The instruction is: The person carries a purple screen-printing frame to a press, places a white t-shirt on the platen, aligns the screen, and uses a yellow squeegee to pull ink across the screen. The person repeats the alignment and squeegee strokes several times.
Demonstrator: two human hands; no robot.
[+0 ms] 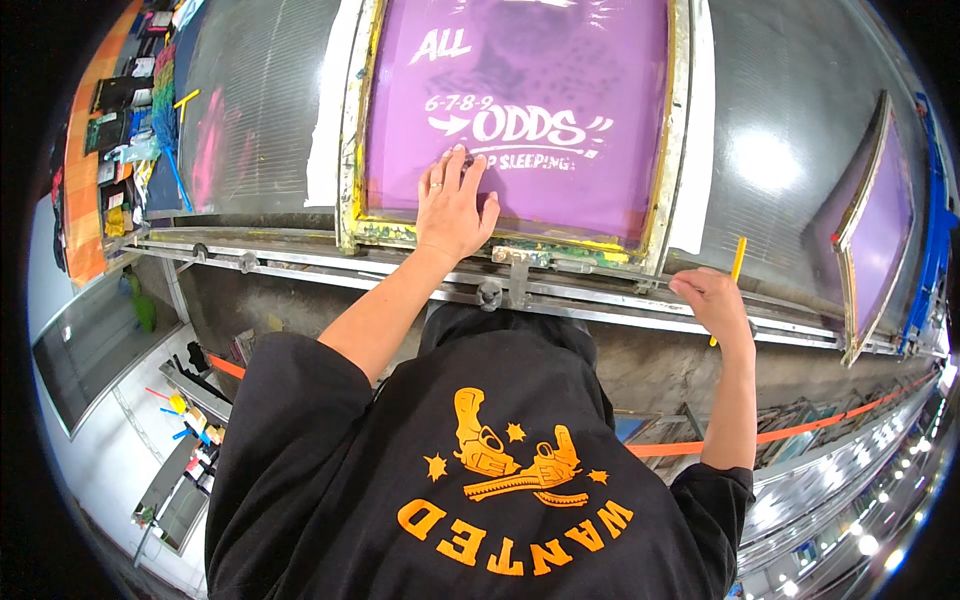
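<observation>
left hand (pixel 455 205) is flat, fingers loosely spread on the purple screen (pixel 590 200), which sits at the front edge of the worktop (pixel 755 120), and it's blocking some of the white lettering (pixel 530 127). right hand (pixel 714 300) is curled round a yellow stick (pixel 740 258) just off the screen's near right corner. metal rails (pixel 300 268) line the worktop's front edge, a second framed screen (pixel 882 215) stands tilted at its right end, clutter (pixel 122 135) crowds the left
</observation>
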